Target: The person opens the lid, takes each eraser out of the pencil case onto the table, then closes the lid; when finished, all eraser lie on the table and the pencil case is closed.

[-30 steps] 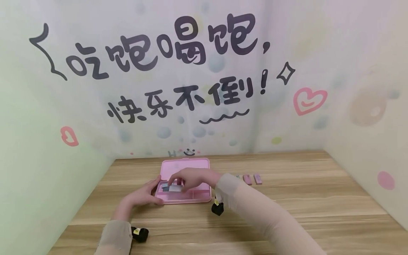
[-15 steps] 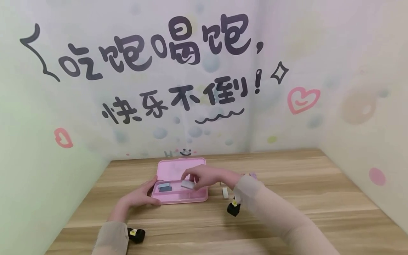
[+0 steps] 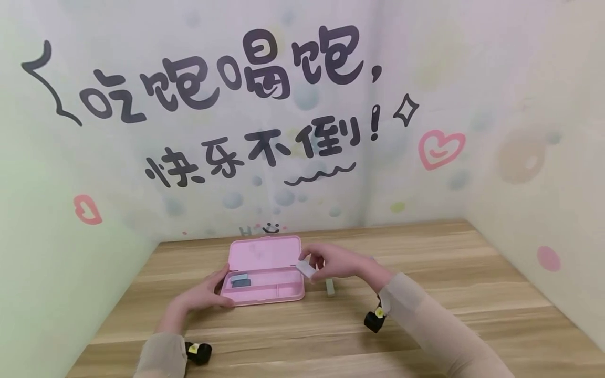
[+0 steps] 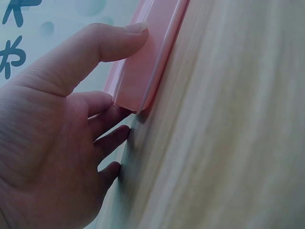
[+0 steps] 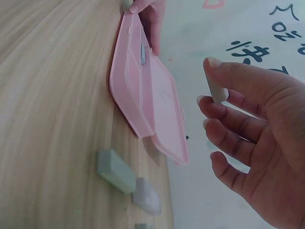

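Observation:
An open pink pencil case [image 3: 264, 255] lies on the table with its lid leaning back. My left hand [image 3: 203, 295] holds its left end, thumb at the front corner and fingers at the rear. In the left wrist view the thumb rests on the case wall [image 4: 138, 78]. My right hand [image 3: 333, 262] pinches a white eraser [image 3: 305, 269] between thumb and fingertips, raised by the case's right end. Its edge also shows in the right wrist view, where the eraser [image 5: 218, 89] looks greyish. A light blue eraser [image 3: 239, 277] and a dark blue eraser [image 3: 241, 283] lie in the rear compartment's left part.
A pale green eraser [image 5: 116, 171] sits on the wooden table [image 3: 283, 336] right of the case. Beyond it lie a whitish eraser [image 5: 147, 196] and a partly seen grey one [image 5: 143, 226]. A printed wall hanging [image 3: 326, 210] stands behind the table.
My right hand has lifted the white eraser out of the case's compartment and carried it right, to the case's right end. My left hand stays on the left end. The head view has shifted slightly.

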Demonstrator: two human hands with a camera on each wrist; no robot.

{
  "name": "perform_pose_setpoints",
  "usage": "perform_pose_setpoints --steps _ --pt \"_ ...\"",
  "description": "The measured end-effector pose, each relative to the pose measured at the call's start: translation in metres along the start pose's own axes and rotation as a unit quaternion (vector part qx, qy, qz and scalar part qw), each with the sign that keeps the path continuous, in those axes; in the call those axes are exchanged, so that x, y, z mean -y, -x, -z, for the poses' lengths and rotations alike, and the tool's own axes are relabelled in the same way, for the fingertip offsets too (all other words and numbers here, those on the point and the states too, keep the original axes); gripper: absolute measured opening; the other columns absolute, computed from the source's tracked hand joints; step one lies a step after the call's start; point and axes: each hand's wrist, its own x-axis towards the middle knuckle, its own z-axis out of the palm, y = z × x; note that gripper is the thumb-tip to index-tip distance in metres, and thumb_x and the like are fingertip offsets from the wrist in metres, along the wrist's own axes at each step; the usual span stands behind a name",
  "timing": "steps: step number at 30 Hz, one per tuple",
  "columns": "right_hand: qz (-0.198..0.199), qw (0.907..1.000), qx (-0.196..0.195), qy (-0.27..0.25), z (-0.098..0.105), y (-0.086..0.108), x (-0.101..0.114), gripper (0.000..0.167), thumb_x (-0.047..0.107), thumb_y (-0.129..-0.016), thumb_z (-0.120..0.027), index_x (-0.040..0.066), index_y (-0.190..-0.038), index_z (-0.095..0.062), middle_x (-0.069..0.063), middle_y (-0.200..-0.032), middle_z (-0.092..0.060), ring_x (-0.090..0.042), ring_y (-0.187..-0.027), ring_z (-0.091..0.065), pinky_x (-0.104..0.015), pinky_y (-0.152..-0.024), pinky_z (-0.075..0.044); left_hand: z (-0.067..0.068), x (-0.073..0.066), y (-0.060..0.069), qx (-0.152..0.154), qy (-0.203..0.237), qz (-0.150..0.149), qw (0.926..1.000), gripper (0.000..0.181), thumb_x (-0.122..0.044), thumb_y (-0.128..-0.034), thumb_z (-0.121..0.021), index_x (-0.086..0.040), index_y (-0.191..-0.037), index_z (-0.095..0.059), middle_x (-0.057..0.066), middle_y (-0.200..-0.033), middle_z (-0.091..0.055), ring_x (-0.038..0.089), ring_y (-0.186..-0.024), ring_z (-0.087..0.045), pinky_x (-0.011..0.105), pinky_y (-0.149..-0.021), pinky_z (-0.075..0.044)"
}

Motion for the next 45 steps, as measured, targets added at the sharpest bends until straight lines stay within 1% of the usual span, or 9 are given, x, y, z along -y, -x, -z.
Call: perform_pose_setpoints --steps 4,18,27,36,37,40,42,44,45 --pt "-0.007 0.9993 -0.034 -0.011 0.0 0.015 -0.01 0.042 0.014 -0.079 -0.08 0.012 -0.115 -0.06 0.004 -0.082 -0.06 -0.013 -0.072 -0.052 -0.026 -0.064 -0.044 0.0 0.002 0.001 -0.001 -0.003 -0.003 1.0 0.111 -0.037 -0.0741 -0.081 -0.001 -0.154 -0.013 0.03 -0.155 -0.013 0.049 -0.14 -0.012 0.065 -0.108 -0.016" --pt "-0.088 0.9866 -0.135 -0.028 -0.008 0.051 -0.032 0.041 0.027 -0.074 -0.084 0.01 -0.103 -0.061 0.004 -0.076 -0.059 -0.013 -0.068 -0.053 -0.028 -0.063 -0.045 0.0 -0.004 0.001 0.005 -0.004 -0.002 1.0 0.11 -0.036 -0.0754 -0.08 -0.001 -0.154 -0.012 0.028 -0.157 -0.011 0.048 -0.141 -0.01 0.064 -0.108 -0.016" --pt "-0.112 0.9811 -0.155 -0.031 -0.013 0.063 -0.043 0.04 0.023 -0.072 -0.084 0.007 -0.1 -0.061 0.002 -0.076 -0.059 -0.011 -0.067 -0.052 -0.026 -0.061 -0.044 0.0 -0.005 0.001 0.006 0.001 0.004 1.0 0.111 -0.038 -0.0751 -0.08 -0.002 -0.154 -0.011 0.03 -0.156 -0.01 0.049 -0.141 -0.011 0.064 -0.108 -0.016" --pt "-0.121 0.9815 -0.144 -0.037 -0.017 0.067 -0.056 0.039 0.022 -0.071 -0.085 0.006 -0.098 -0.062 0.003 -0.074 -0.059 -0.011 -0.067 -0.054 -0.027 -0.061 -0.047 -0.001 -0.004 0.002 0.005 0.001 0.001 1.0 0.11 -0.036 -0.075 -0.08 -0.002 -0.154 -0.012 0.03 -0.155 -0.012 0.049 -0.14 -0.012 0.065 -0.107 -0.018" --pt "-0.124 0.9815 -0.141 -0.037 -0.018 0.067 -0.057 0.039 0.022 -0.072 -0.085 0.006 -0.098 -0.062 0.003 -0.074 -0.059 -0.011 -0.067 -0.054 -0.03 -0.062 -0.048 -0.001 -0.005 0.002 0.005 0.001 0.002 1.0 0.11 -0.036 -0.075 -0.08 -0.002 -0.154 -0.012 0.03 -0.155 -0.012 0.049 -0.14 -0.012 0.065 -0.107 -0.017" --pt "-0.136 0.9811 -0.134 -0.03 -0.02 0.068 -0.061 0.037 0.023 -0.073 -0.085 0.007 -0.097 -0.062 0.004 -0.073 -0.058 -0.011 -0.066 -0.054 -0.044 -0.089 -0.044 -0.001 -0.004 0.002 0.006 0.001 0.003 1.0 0.11 -0.036 -0.0751 -0.08 -0.002 -0.154 -0.012 0.03 -0.155 -0.012 0.049 -0.14 -0.012 0.065 -0.107 -0.017" --pt "-0.143 0.9808 -0.131 -0.02 -0.021 0.068 -0.063 0.037 0.024 -0.072 -0.085 0.008 -0.095 -0.061 0.004 -0.072 -0.058 -0.012 -0.066 -0.054 -0.055 -0.105 -0.028 -0.001 -0.004 0.001 0.006 0.002 0.003 1.0 0.11 -0.036 -0.0752 -0.08 -0.002 -0.154 -0.012 0.03 -0.155 -0.012 0.049 -0.14 -0.012 0.065 -0.108 -0.017" --pt "-0.145 0.9808 -0.13 -0.007 -0.022 0.069 -0.065 0.037 0.026 -0.072 -0.086 0.009 -0.094 -0.061 0.005 -0.072 -0.058 -0.012 -0.066 -0.053 -0.06 -0.11 -0.008 -0.001 -0.004 0.001 0.007 0.005 0.002 1.0 0.11 -0.036 -0.0752 -0.08 -0.001 -0.154 -0.012 0.03 -0.155 -0.011 0.049 -0.14 -0.012 0.064 -0.108 -0.017" --pt "-0.145 0.9808 -0.13 -0.002 -0.022 0.069 -0.065 0.038 0.026 -0.072 -0.086 0.009 -0.094 -0.061 0.005 -0.072 -0.057 -0.013 -0.066 -0.052 -0.061 -0.111 -0.006 0.0 -0.004 0.0 0.008 0.007 0.002 0.9999 0.11 -0.036 -0.0752 -0.08 -0.001 -0.154 -0.011 0.031 -0.155 -0.011 0.049 -0.14 -0.012 0.064 -0.108 -0.017"
